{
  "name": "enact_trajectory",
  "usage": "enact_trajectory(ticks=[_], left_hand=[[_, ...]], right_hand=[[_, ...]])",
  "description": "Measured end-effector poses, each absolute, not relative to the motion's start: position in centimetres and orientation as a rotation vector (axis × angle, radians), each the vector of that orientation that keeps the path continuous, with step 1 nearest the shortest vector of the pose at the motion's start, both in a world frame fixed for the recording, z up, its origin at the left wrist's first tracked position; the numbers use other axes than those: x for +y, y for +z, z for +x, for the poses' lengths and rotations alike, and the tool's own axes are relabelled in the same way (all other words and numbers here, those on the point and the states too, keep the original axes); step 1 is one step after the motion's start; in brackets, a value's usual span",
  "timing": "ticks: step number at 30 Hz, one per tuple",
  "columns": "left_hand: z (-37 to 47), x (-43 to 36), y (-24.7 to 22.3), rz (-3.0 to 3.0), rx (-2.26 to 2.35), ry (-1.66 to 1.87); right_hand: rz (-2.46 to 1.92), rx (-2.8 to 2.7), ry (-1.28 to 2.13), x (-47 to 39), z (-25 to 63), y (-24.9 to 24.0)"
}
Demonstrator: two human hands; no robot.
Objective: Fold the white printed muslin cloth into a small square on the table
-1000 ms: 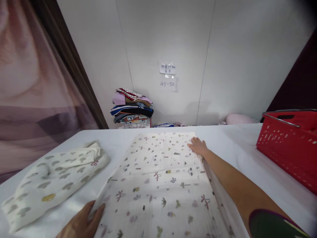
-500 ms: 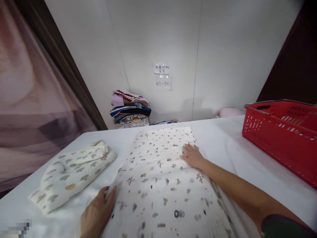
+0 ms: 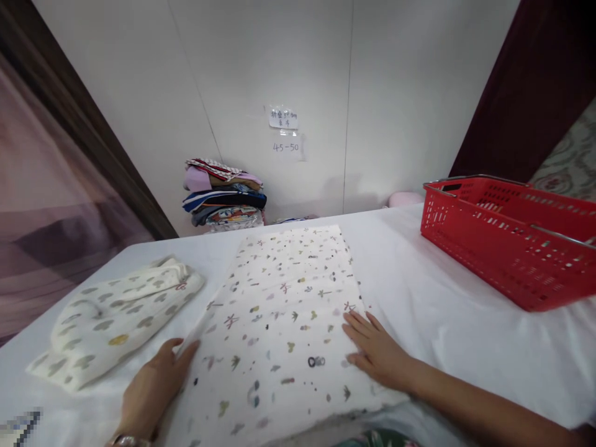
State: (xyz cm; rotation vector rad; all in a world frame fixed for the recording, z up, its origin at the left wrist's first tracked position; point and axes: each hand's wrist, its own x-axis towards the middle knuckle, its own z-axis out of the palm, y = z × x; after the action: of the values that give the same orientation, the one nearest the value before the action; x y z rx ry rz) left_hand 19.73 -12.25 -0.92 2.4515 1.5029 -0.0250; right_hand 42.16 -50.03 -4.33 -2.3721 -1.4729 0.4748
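Note:
A white cloth with small printed figures [image 3: 279,310] lies spread lengthwise on the white table, narrower at its far end. My left hand [image 3: 156,382] rests at its left edge near the front, thumb and fingers apart around the border. On the right edge my right hand [image 3: 375,347] lies flat with its fingers spread over the fabric. To the left, a crumpled white cloth with grey cloud-like spots and one yellow spot [image 3: 121,316] sits by itself, touched by neither hand.
A red plastic basket [image 3: 493,242] with metal handles stands at the right of the white table [image 3: 395,248]. Behind the far edge are a stack of folded fabrics [image 3: 223,198] and a pink object [image 3: 405,198]. Paper labels [image 3: 284,118] hang on the wall.
My right hand has slid down the right edge toward me. The near end of the printed cloth now shows. The view has turned right, showing more of the basket.

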Motion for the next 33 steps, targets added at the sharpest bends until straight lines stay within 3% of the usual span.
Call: enact_trajectory(ticks=[9,17,24,33], left_hand=[[15.6,-13.7,-2.3,2.35,1.463,-0.02],[14.8,-13.7,-1.4,2.443,1.496,-0.129],[24.0,-19.4,2.1,2.63,1.061,0.054],[40.2,-30.7,1.5,2.526,0.38,-0.01]], right_hand=[[-2.305,-1.01,0.142,-53.7,41.9,-5.1],[-2.133,-0.492,0.37,-50.7,48.6,-4.7],[-2.097,-0.503,0.505,-48.0,50.6,-4.7],[-2.023,-0.528,0.467,-48.2,49.2,-6.0]])
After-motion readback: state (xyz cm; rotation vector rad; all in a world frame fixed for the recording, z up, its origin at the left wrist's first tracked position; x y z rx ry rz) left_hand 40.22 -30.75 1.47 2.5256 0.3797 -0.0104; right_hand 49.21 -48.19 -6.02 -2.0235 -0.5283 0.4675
